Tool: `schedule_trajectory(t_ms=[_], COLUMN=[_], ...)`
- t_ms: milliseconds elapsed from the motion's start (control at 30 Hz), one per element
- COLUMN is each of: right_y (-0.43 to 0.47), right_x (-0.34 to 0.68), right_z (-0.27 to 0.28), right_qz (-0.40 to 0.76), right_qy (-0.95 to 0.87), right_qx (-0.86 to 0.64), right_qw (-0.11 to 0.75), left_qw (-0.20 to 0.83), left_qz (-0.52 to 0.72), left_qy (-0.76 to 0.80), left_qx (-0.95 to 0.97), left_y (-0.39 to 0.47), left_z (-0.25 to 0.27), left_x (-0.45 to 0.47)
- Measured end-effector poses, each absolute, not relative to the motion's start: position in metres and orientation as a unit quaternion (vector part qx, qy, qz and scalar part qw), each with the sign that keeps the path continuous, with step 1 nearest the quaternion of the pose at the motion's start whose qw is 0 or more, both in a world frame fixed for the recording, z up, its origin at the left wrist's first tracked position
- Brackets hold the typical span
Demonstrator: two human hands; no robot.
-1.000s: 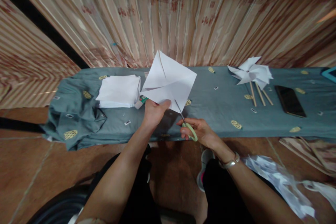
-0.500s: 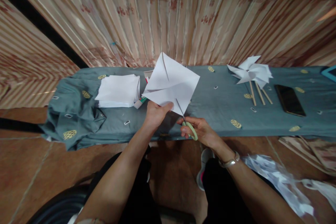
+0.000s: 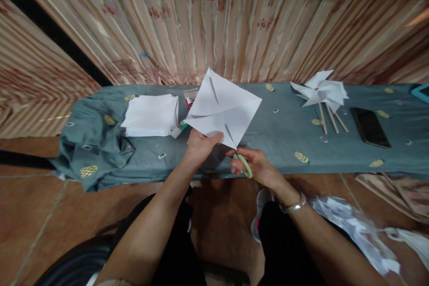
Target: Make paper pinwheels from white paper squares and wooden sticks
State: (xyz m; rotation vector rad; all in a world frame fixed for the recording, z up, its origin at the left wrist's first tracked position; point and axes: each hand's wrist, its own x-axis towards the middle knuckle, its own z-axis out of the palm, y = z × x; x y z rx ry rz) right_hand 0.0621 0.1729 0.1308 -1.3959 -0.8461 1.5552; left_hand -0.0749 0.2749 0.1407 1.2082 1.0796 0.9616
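A square sheet of white paper (image 3: 234, 98) is gripped at its lower edge by my left hand (image 3: 201, 146), thumb on top. Slits run inward from its top, left and bottom corners. In my right hand (image 3: 257, 165) is a pair of scissors (image 3: 246, 165) with light green handles, just below the sheet's bottom corner. The blades are mostly hidden at the paper's edge. Left of the sheet lies a stack of white paper (image 3: 150, 115). Partly under the sheet are a green-and-white box (image 3: 180, 128) and a small red-and-white packet (image 3: 190, 98).
White paper pinwheels (image 3: 320, 90) on wooden sticks lie to the right, beside a dark phone (image 3: 370, 127). A blue-edged object (image 3: 420, 94) is at the far right. A curtain (image 3: 221, 22) hangs behind the cloth-covered bench (image 3: 284, 138). A plastic bag (image 3: 358, 232) of paper scraps is on the floor.
The paper has shifted slightly right in my left hand's grip. The scissor blades have drawn back from the slit at the bottom corner, while my right hand stays nearly in place.
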Motion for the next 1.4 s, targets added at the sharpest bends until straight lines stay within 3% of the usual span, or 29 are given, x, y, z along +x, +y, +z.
schedule_trajectory(t_ms=[1400], right_y=[0.1754], right_x=[0.0629], right_z=[0.1251], right_qz=[0.599], right_qy=[-0.356], right_qx=[-0.561], right_qw=[0.447], left_qw=[0.613], left_qz=[0.432], left_qy=[0.41], left_qx=[0.52], left_y=[0.2679], left_z=[0.1352], left_x=[-0.0715])
